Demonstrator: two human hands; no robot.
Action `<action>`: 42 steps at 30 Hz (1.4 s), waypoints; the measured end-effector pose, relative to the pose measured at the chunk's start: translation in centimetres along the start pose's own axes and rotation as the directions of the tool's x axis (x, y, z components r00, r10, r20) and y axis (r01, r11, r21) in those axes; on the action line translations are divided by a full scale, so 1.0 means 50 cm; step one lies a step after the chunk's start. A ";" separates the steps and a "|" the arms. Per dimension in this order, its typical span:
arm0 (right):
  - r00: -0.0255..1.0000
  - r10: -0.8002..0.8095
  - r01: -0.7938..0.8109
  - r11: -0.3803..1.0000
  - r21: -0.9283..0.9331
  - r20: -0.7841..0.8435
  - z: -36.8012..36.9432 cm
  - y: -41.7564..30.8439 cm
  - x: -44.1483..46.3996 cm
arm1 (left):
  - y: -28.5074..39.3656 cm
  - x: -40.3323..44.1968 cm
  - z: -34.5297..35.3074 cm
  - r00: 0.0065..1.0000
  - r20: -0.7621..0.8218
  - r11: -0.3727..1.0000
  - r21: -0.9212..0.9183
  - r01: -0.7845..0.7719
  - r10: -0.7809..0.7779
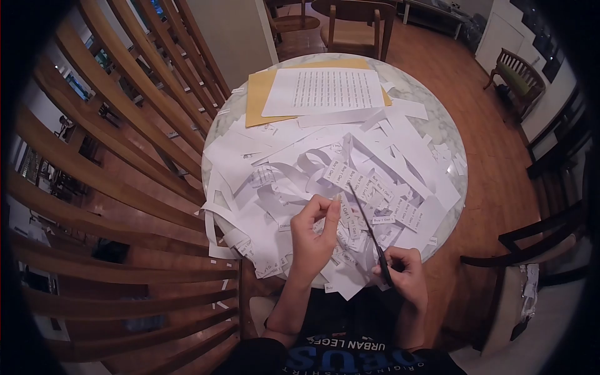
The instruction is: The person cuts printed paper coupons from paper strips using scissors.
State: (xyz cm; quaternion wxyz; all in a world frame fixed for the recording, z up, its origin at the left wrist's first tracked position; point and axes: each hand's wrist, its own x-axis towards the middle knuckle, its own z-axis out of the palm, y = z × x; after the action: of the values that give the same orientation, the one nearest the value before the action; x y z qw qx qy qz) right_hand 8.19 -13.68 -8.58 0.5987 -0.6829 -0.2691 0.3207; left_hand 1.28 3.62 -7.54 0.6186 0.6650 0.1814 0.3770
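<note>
My left hand [315, 234] pinches a printed paper strip [344, 211] between thumb and fingertips, over the middle of the pile. Lettering on the strip reads "Buy 1 Get 1". In my right hand [406, 275] is a pair of dark scissors [370, 228], its blades pointing up and left past the strip. The blades appear edge-on, so I cannot tell how far apart they are. Beneath both hands, small printed slips [383, 220] lie scattered among white paper offcuts [240, 147].
A round marble table [451, 134] carries the papers. At its far side, a printed sheet [325, 92] lies on a brown envelope [255, 106]. Wooden slats [119, 181] line the left, close to the table. A wooden chair [356, 28] stands beyond, another chair [500, 281] at right.
</note>
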 end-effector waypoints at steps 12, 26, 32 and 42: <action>0.989 -0.089 0.112 0.972 0.208 -0.118 -0.038 -0.004 -0.015 | 0.026 0.023 -0.037 0.990 0.083 0.620 0.773 -0.134 0.110; 0.982 -0.131 0.155 0.972 0.178 -0.138 -0.077 -0.010 -0.039 | 0.034 0.205 0.019 0.591 0.806 0.300 0.565 -0.768 -0.005; 0.980 -0.086 0.124 0.968 0.216 -0.177 -0.084 -0.011 -0.038 | 0.071 0.192 0.001 0.650 0.749 0.360 0.576 -0.734 0.127; 0.973 -0.120 0.151 0.977 0.148 -0.199 -0.087 -0.015 -0.048 | 0.107 0.200 -0.068 0.522 0.636 -0.003 0.636 -0.772 0.568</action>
State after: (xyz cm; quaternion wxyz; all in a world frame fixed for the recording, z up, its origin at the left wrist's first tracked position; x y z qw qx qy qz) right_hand 9.97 -18.18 -7.24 0.6958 -0.6391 -0.2301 0.2334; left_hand 4.09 12.15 0.21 -0.0771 0.9113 -0.0557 0.4005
